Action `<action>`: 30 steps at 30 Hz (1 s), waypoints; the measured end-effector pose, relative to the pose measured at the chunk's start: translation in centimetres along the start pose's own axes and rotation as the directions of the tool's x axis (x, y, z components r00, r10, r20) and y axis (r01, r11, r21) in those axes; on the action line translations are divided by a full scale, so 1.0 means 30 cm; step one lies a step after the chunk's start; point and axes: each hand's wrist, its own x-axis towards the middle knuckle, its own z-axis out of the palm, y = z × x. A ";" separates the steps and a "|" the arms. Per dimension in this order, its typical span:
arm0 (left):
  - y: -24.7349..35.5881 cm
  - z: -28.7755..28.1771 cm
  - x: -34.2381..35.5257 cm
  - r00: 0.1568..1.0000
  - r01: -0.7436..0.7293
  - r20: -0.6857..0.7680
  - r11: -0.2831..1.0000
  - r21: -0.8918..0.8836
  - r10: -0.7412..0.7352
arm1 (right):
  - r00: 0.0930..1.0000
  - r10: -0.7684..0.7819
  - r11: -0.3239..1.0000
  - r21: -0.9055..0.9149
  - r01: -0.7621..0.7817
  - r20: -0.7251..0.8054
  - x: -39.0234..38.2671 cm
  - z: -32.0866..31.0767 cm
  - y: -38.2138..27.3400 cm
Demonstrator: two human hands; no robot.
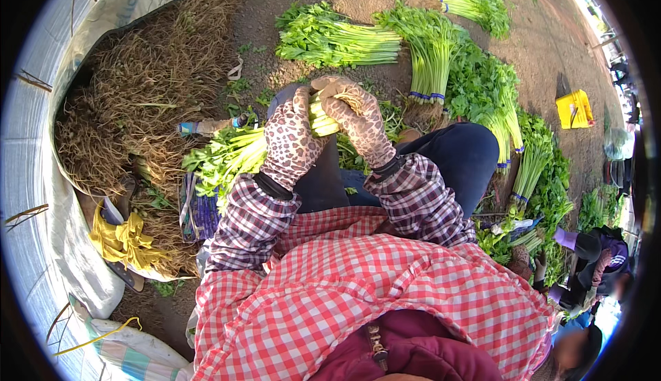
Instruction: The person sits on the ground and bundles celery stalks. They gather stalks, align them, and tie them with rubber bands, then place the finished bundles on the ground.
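White, creased sheeting is bowed along the left rim, and against it a heap of dry roots, brown, wiry and tangled, is banked. A crumpled yellow cloth is draped over the heap's lower part. Above the lap, a celery bunch is held slantwise, its loose green leaves pointed left, its pale, ribbed stalks gathered toward blunt ends between the hands. The stalks are wrapped firmly by the left hand, gloved in spotted fabric; the matching right hand is bent, its fingertips set against the stalk ends, but whether anything is pinched there cannot be told. Farther right, celery bundles are laid in a curve, several bound with blue bands. Beyond their edge, a broad stretch of brown soil is left open as far as a yellow crate.
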 end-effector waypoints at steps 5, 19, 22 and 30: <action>-0.013 0.014 -0.010 0.999 -0.024 -0.036 0.994 0.104 0.028 | 1.000 -0.003 0.999 0.053 0.004 -0.017 0.004 0.025 0.001; -0.065 0.058 -0.015 0.999 -0.007 0.038 0.966 -0.257 0.017 | 0.970 -0.178 0.802 -0.595 0.045 -0.167 -0.036 0.035 -0.143; -0.070 0.033 -0.041 0.999 0.030 -0.025 0.992 0.121 -0.027 | 0.833 -0.347 0.922 -0.322 0.217 -0.431 -0.203 -0.292 -0.321; -0.042 0.004 -0.045 0.979 0.202 -0.091 0.925 0.323 -0.182 | 0.362 -0.037 0.442 -0.340 -0.830 -0.932 -0.807 -0.981 0.144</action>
